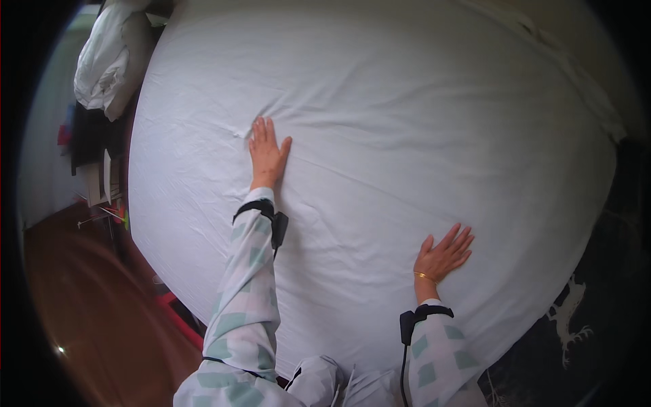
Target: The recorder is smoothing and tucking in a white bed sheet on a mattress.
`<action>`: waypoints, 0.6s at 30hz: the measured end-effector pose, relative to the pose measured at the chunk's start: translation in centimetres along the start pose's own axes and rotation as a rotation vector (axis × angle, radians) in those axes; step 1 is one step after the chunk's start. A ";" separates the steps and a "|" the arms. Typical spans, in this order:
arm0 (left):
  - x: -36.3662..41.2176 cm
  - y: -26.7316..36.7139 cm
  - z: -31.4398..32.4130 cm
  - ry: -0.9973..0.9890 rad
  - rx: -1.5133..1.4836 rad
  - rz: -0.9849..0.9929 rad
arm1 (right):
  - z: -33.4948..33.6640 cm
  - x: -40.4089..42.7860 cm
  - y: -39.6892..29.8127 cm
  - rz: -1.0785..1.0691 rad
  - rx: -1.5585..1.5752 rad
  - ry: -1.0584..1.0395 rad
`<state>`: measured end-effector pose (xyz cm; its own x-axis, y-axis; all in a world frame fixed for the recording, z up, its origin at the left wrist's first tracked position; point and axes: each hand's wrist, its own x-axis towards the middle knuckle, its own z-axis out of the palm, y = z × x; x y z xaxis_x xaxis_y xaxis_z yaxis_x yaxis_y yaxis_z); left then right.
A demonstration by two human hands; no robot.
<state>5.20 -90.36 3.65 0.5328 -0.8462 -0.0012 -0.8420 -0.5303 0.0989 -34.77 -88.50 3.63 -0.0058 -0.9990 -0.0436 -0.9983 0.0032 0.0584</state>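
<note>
A white sheet (366, 152) covers the wide bed surface before me, with creases running across it. My left hand (267, 155) lies palm down on the sheet left of the middle, fingers pointing away from me, beside some small wrinkles. Lower and to the right, my right hand (443, 254) rests flat on the same sheet with its fingers apart. A thin gold bracelet (425, 277) circles my right wrist. Neither hand holds anything. Black straps with small boxes sit around both forearms.
White bundled bedding (104, 66) is at the upper left beside the bed. Below it stand a box (94, 183) and some thin rods. A red-edged object (180, 320) lies near the bed's lower left edge. Dark fabric with a pale deer figure (569, 313) is at the lower right.
</note>
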 end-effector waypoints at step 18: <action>-6.9 16.8 1.4 -0.234 -0.270 0.710 | 0.6 -0.1 0.0 -0.001 0.009 0.021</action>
<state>-12.75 -93.50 3.96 -0.1801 -0.9822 -0.0535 -0.9083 0.1452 0.3924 -34.76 -88.34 3.03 -0.0034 -0.9997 -0.0227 -0.9988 0.0023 0.0489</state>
